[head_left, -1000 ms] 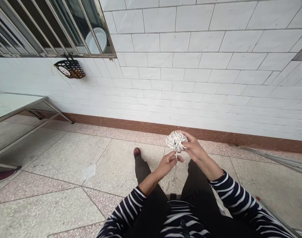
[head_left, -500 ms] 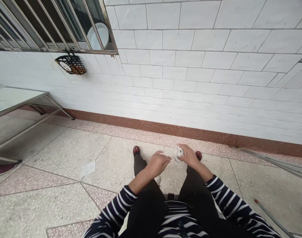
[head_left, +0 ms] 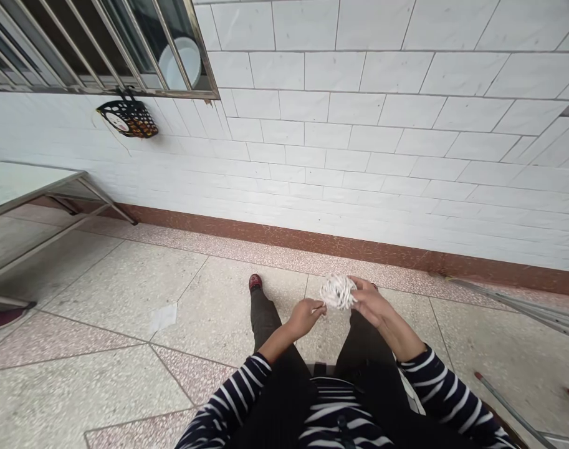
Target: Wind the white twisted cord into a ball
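A bundle of white cord [head_left: 338,291], wound in loose loops, is held up in front of my knees. My right hand [head_left: 369,304] grips it from the right side, with the thumb and fingers around its edge. Just to the left of the bundle, my left hand [head_left: 307,315] is closed in a pinch on a thin end of the same cord. The short stretch between the pinch and the bundle is hard to make out. Striped sleeves cover both forearms.
A metal-framed table [head_left: 36,181] stands at the left by the tiled wall [head_left: 321,131]. A black basket [head_left: 129,118] hangs below the barred window. A paper sheet [head_left: 164,318] lies on the floor. Metal poles [head_left: 513,299] and a red-tipped rod [head_left: 503,399] are at the right.
My right hand has turned, so more of the cord bundle shows. My left hand has moved slightly right and lower and its fingers have closed into a pinch at the cord.
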Tool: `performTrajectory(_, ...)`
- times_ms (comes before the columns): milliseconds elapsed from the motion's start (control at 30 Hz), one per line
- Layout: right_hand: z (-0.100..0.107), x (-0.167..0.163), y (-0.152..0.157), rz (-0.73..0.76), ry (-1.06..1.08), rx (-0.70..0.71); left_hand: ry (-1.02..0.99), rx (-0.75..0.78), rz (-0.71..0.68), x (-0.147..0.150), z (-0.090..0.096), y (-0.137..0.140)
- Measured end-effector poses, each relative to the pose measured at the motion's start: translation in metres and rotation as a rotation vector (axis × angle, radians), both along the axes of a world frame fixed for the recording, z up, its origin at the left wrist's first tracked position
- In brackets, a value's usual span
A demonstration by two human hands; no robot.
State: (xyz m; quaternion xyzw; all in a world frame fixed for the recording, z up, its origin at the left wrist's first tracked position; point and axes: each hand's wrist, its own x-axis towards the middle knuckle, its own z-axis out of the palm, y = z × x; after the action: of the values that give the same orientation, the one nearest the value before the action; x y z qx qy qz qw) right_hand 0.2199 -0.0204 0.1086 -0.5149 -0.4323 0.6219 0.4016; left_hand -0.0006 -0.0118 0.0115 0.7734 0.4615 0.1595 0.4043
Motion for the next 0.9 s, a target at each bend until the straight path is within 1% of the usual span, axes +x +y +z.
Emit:
performTrajectory(67, 0.001, 0.007, 0.018, -0.112, -0.071, 0.048, -0.039, -0.085, -0.024, 0.004, -0.002, -0.009)
performTrajectory(133, -0.002, 0.014, 0.036, -0.239, -0.182, 0.114, -0.014, -0.144, -0.068, 0.004, 0.0, -0.014)
performTrajectory(200, -0.01, 0.019, 0.046, -0.33, -0.296, 0.167, 0.078, -0.117, -0.123, 0.0, 0.007, -0.014)
performTrajectory(233, -0.016, 0.019, 0.047, -0.345, -0.338, 0.179, 0.13, -0.061, -0.15, -0.003, 0.012, -0.012)
performTrajectory(300, -0.031, 0.014, 0.041, -0.309, -0.375, 0.168, 0.217, 0.113, -0.196, -0.01, 0.024, -0.002)
performTrajectory(367, -0.048, 0.003, 0.026, -0.212, -0.355, 0.123, 0.258, 0.287, -0.225, -0.016, 0.036, 0.011)
performTrajectory(400, -0.055, -0.003, 0.018, -0.147, -0.329, 0.092, 0.263, 0.344, -0.232, -0.018, 0.04, 0.019)
performTrajectory(467, -0.065, -0.012, 0.003, 0.008, -0.241, 0.024, 0.235, 0.374, -0.244, -0.021, 0.045, 0.031)
performTrajectory(500, -0.067, -0.015, -0.003, 0.08, -0.184, -0.008, 0.194, 0.347, -0.244, -0.021, 0.045, 0.035)
performTrajectory(567, -0.067, -0.016, -0.011, 0.187, -0.066, -0.057, 0.054, 0.227, -0.22, -0.021, 0.041, 0.038)
performTrajectory(667, -0.062, -0.006, -0.015, 0.238, 0.077, -0.1, -0.177, -0.023, -0.109, -0.019, 0.03, 0.032)
performTrajectory(733, -0.058, 0.001, -0.017, 0.247, 0.152, -0.125, -0.268, -0.138, -0.036, -0.018, 0.026, 0.027)
performTrajectory(800, -0.054, 0.005, -0.018, 0.255, 0.224, -0.148, -0.316, -0.182, 0.015, -0.019, 0.024, 0.024)
performTrajectory(900, -0.05, 0.004, -0.019, 0.257, 0.331, -0.161, -0.389, -0.198, 0.079, -0.021, 0.027, 0.025)
